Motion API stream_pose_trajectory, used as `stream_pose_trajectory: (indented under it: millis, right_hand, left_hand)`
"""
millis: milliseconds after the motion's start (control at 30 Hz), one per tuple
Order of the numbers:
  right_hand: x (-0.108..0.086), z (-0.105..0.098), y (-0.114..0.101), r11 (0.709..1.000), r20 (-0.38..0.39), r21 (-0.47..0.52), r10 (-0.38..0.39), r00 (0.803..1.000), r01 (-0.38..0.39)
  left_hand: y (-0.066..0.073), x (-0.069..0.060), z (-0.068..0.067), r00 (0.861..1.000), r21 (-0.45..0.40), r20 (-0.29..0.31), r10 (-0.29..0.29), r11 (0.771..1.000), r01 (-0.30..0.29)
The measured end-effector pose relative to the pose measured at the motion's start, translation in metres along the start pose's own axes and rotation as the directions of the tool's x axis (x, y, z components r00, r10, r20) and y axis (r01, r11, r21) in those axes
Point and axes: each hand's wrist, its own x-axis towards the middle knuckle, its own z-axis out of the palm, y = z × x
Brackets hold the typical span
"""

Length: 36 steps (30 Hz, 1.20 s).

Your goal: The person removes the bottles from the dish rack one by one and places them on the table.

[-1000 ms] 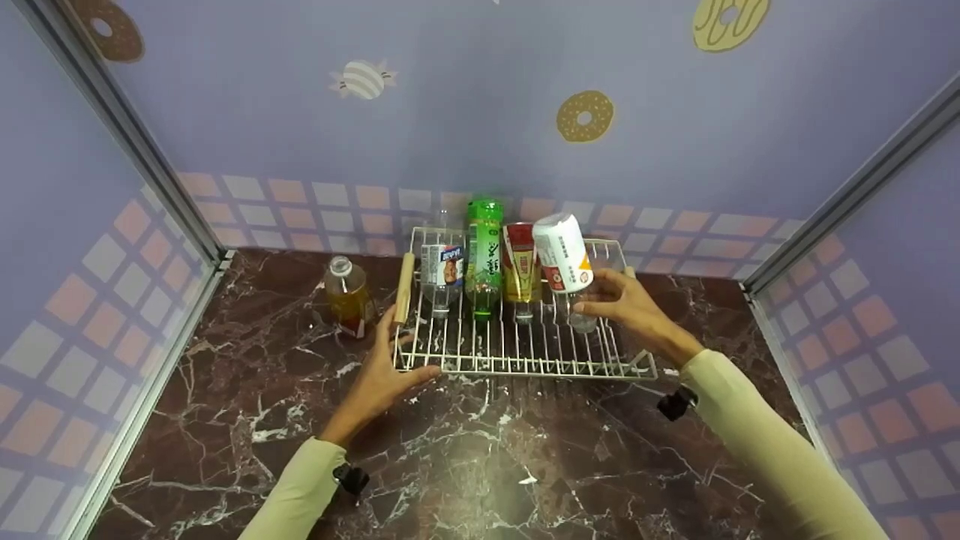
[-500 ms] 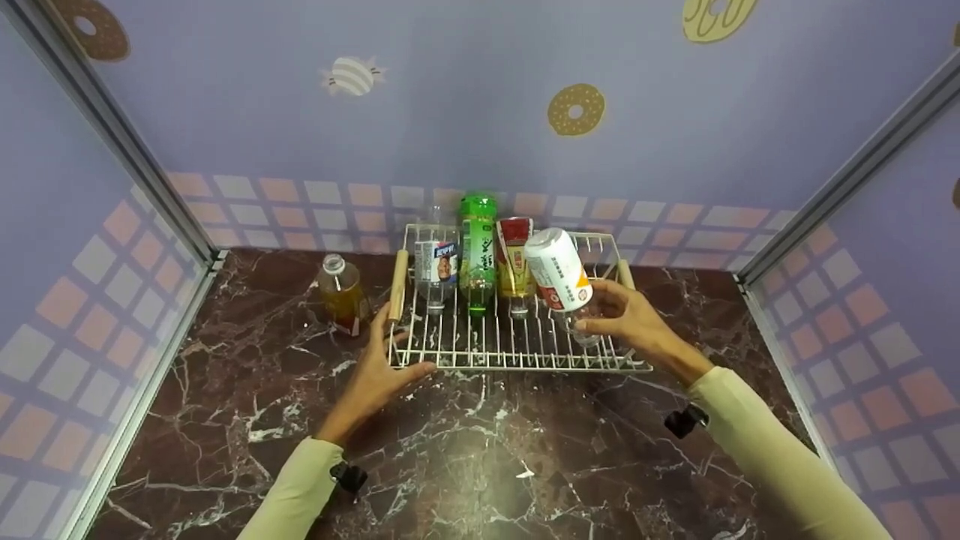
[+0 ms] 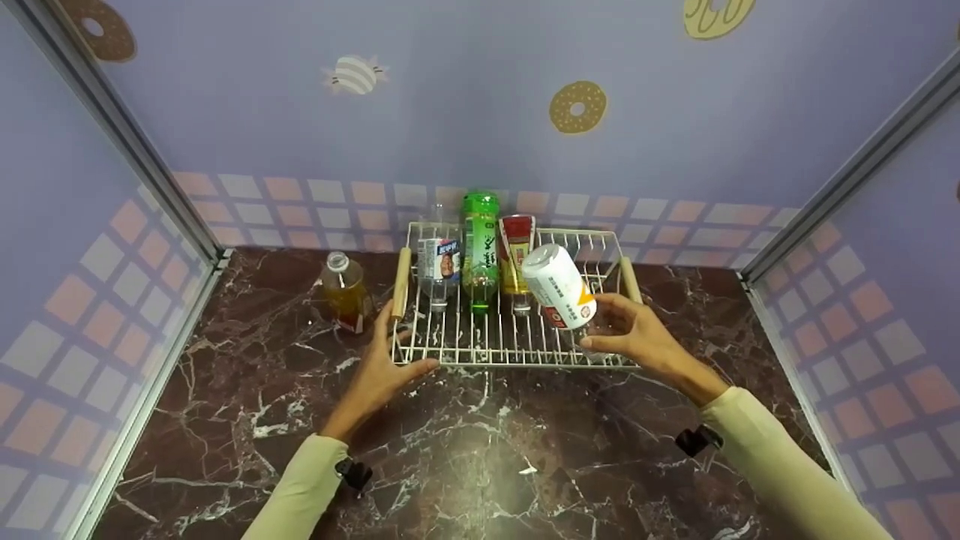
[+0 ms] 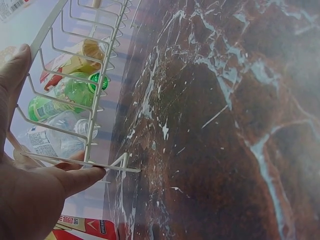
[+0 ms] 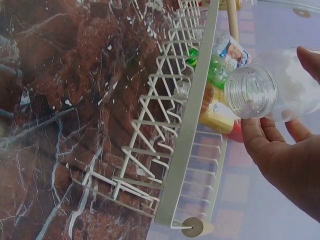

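In the head view my right hand (image 3: 637,341) grips the neck end of a clear bottle with a white label (image 3: 561,286), held tilted over the right part of a white wire rack (image 3: 480,365). Its bare threaded mouth (image 5: 252,92) shows in the right wrist view, between fingers and thumb. My left hand (image 3: 382,375) holds the rack's front left corner, below the wooden handle (image 3: 402,283). Side by side in the rack lie a clear bottle (image 3: 439,266), a green bottle (image 3: 480,244) and a red and yellow bottle (image 3: 517,255), mouths toward the front.
An amber bottle (image 3: 346,294) stands on the dark marbled table (image 3: 480,465), left of the rack. A patterned purple wall (image 3: 465,97) rises close behind the rack, with side panels at left and right. The rack's second wooden handle (image 3: 630,279) is at its right end.
My right hand has drawn the white-labelled bottle down toward the front of the rack and lowered its base end. My left hand keeps its hold on the rack's corner.
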Motion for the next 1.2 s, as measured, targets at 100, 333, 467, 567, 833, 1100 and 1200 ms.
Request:
stream_pose_trajectory:
  millis: [100, 333, 467, 567, 833, 1100, 1200]
  right_hand:
    - [-0.003, 0.003, 0.0, 0.999, 0.003, -0.034, -0.02, 1.0, 0.02]
    - [-0.01, 0.008, 0.0, 0.993, 0.017, -0.097, -0.07, 0.997, 0.072]
    - [-0.015, 0.01, 0.001, 0.993, 0.037, -0.094, -0.072, 0.997, 0.076]
    - [-0.018, 0.01, 0.002, 0.992, 0.048, -0.099, -0.072, 0.996, 0.077]
    - [-0.024, 0.012, 0.005, 0.985, 0.09, -0.136, -0.092, 0.992, 0.104]
    - [-0.03, 0.016, 0.007, 0.986, 0.126, -0.122, -0.094, 0.988, 0.11]
    - [-0.031, 0.017, 0.009, 0.989, 0.135, -0.102, -0.094, 0.986, 0.108]
  left_hand:
    - [-0.001, 0.001, 0.0, 1.0, -0.014, 0.002, 0.009, 1.0, -0.009]
    - [-0.002, 0.002, 0.001, 1.0, -0.043, -0.004, 0.024, 0.999, -0.024]
    - [-0.002, 0.002, 0.001, 1.0, -0.036, -0.01, 0.026, 0.999, -0.027]
    - [-0.002, 0.002, 0.001, 1.0, -0.022, -0.008, 0.029, 0.999, -0.029]
    - [-0.003, 0.002, -0.001, 1.0, 0.009, 0.003, 0.02, 1.0, -0.02]
    - [-0.004, -0.001, -0.006, 0.999, -0.02, 0.016, 0.036, 0.999, -0.036]
    - [-0.003, -0.004, -0.008, 0.999, -0.02, 0.02, 0.043, 0.999, -0.043]
